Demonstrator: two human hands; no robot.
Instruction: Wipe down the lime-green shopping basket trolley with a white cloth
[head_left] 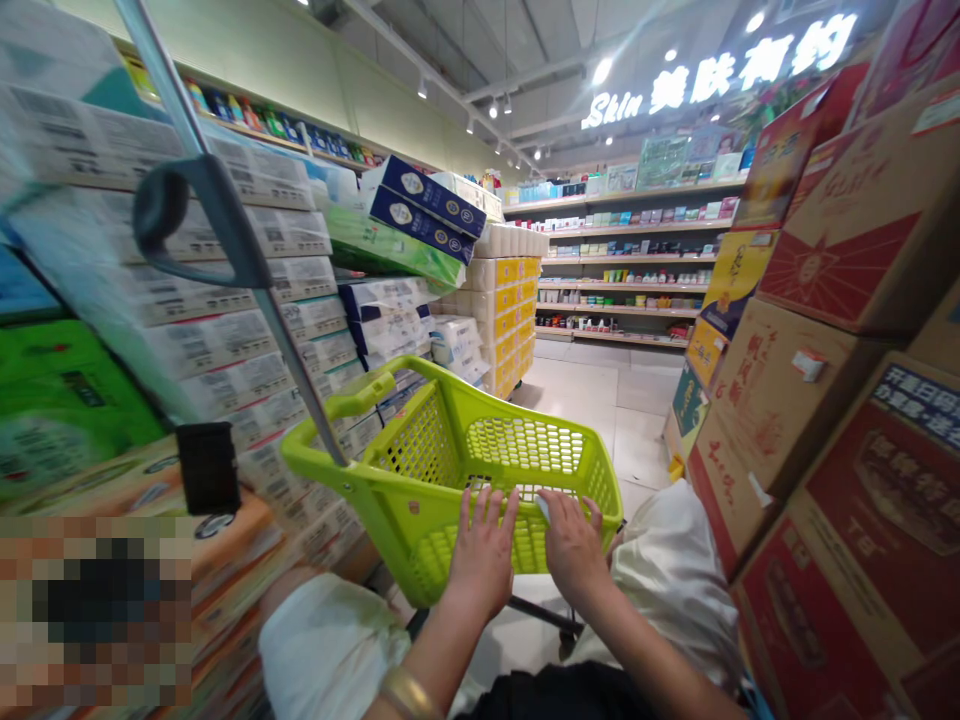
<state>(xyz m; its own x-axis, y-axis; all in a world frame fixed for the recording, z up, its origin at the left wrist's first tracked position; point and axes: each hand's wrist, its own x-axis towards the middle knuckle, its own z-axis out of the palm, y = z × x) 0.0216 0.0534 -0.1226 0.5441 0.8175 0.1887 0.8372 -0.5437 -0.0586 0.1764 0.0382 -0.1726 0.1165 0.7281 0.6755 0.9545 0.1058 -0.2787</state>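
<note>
Cardboard boxes (772, 395) at right, white packs (217, 345) at left, shelves (637, 260) at the back beneath a bright sign (711, 80)

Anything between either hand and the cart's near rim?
Nothing visible at the left hand; its fingers lie at the near rim of the yellow-green cart. By the right hand, a small white thing shows at the fingers; whether it sits between them and the rim, I can't tell.

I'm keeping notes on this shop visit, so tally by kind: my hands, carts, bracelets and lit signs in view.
Hands: 2 (left hand, right hand)
Green cart: 1
Bracelet: 1
Lit sign: 1
Total: 5
</note>
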